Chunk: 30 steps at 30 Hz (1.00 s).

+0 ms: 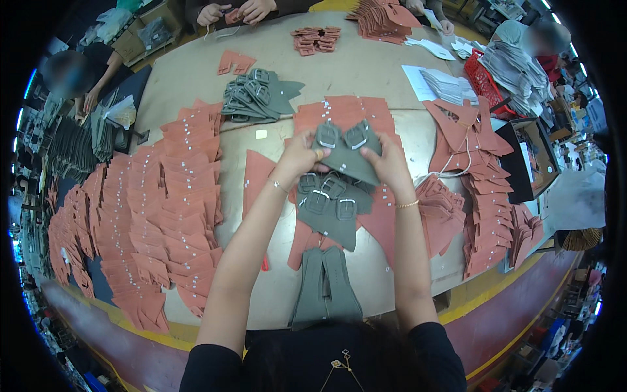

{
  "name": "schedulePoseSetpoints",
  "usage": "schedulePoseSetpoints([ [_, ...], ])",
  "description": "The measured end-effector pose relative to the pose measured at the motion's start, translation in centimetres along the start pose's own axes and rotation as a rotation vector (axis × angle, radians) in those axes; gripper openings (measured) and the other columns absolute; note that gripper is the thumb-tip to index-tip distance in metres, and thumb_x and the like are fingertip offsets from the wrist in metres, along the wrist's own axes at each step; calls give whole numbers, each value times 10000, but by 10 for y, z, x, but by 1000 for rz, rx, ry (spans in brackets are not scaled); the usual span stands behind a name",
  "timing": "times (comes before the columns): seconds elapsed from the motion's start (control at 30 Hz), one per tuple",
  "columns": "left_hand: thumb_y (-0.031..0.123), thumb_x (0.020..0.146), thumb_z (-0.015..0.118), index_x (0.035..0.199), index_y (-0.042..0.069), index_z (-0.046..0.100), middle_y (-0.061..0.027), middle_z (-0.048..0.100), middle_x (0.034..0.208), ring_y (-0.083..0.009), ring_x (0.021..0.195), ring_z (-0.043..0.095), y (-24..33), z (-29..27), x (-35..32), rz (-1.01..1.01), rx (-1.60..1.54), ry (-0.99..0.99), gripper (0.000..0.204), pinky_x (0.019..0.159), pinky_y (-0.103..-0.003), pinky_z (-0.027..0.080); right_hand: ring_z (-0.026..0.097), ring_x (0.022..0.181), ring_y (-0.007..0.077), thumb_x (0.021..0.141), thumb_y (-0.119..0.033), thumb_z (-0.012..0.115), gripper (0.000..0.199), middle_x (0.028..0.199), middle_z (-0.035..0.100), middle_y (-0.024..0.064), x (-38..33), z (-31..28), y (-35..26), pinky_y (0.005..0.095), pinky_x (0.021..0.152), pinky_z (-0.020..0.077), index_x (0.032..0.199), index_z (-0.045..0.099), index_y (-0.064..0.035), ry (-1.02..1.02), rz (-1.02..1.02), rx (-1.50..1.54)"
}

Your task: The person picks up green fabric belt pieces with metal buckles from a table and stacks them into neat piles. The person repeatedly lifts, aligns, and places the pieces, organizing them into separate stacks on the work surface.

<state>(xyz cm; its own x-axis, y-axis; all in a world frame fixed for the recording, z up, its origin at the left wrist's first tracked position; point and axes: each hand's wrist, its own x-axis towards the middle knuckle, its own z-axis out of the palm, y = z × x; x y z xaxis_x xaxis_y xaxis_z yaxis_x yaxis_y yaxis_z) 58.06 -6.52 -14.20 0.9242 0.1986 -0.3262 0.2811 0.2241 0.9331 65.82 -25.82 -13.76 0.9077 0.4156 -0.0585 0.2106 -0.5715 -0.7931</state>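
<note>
Between my hands is an olive-green fabric piece with two buckle tabs [346,161], raised a little above the table. My left hand [302,157] grips its left side, thumb on top by one tab. On the right side my right hand [392,164] pinches it, thumb below the other tab. Directly beneath lie similar green pieces with buckles [334,225], on top of rust-coloured cut pieces [385,235]. Closer to my body, long green pieces [325,287] are stacked at the table edge. More green tabs with covered buckles [251,98] are heaped beyond my left hand.
Overlapping rows of rust-coloured pieces [173,215] cover the table's left side. On the right are more rust pieces [486,215], a tied bundle with white cord [457,163], a red basket [482,78] and an open box [532,153]. Co-workers' hands [238,12] are across the table.
</note>
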Motion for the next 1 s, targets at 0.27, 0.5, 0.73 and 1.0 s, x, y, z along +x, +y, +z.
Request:
schedulePoseSetpoints([
  [0.27, 287, 949, 635, 1215, 12, 498, -107, 627, 947, -160, 592, 670, -10, -14, 12, -313, 98, -3, 407, 421, -220, 495, 594, 1003, 389, 769, -229, 794, 495, 1119, 578, 216, -15, 16, 28, 434, 842, 476, 1127, 563, 24, 94, -9, -63],
  [0.5, 455, 962, 565, 1225, -1, 490, -100, 629, 898, -152, 535, 638, -2, -16, 12, -321, 68, -51, 532, 380, -222, 462, 536, 861, 290, 790, -289, 779, 332, 1022, 500, 134, -4, 20, 21, 374, 789, 460, 851, 626, -1, 364, -280, -244],
  [0.73, 438, 962, 574, 1132, 17, 511, -81, 625, 864, -139, 515, 628, 2, -17, 16, -360, 68, -67, 459, 380, -223, 465, 583, 809, 202, 806, -313, 768, 359, 882, 596, 114, 41, 8, 33, 318, 724, 478, 791, 620, 14, 145, 44, -90],
  [1.0, 257, 935, 647, 1134, 19, 514, -92, 627, 924, -163, 559, 650, -5, -21, 20, -341, 52, -83, 338, 432, -233, 508, 665, 812, 275, 787, -320, 769, 415, 904, 684, 161, 40, 11, 43, 365, 726, 512, 978, 581, -3, 82, 84, 9],
])
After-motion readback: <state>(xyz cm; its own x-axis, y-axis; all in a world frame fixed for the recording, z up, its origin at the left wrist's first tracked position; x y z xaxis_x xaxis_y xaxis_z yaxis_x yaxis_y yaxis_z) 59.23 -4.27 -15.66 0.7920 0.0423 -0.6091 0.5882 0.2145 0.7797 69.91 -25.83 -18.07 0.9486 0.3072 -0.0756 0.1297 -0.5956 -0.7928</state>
